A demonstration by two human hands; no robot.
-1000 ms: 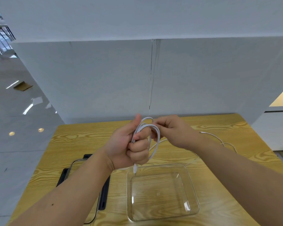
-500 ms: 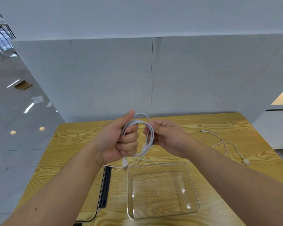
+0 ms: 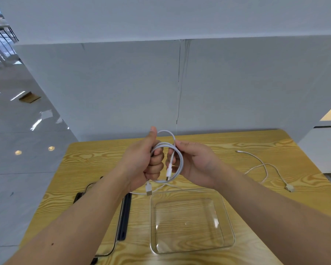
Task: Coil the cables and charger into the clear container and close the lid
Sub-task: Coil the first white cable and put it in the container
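Note:
A white cable (image 3: 178, 159) is wound into a loop above the table. My left hand (image 3: 141, 163) is fisted around the loop's left side, and a USB plug hangs below that fist. My right hand (image 3: 197, 165) pinches the loop's right side at its top. The clear container (image 3: 230, 220) stands open and empty on the wooden table, just below both hands. A second white cable (image 3: 264, 166) lies loose on the table to the right, with a small connector block at its near end. The lid (image 3: 125, 217), clear with a black rim, lies left of the container, partly hidden by my left forearm.
The wooden table (image 3: 96, 161) ends at a white partition wall behind. To the left, past the table edge, is a glossy floor. No charger body shows apart from the small block on the loose cable.
The loop has widened and both hands have drifted slightly left and apart. The camera has tilted, bringing the loose cable on the right fully into view.

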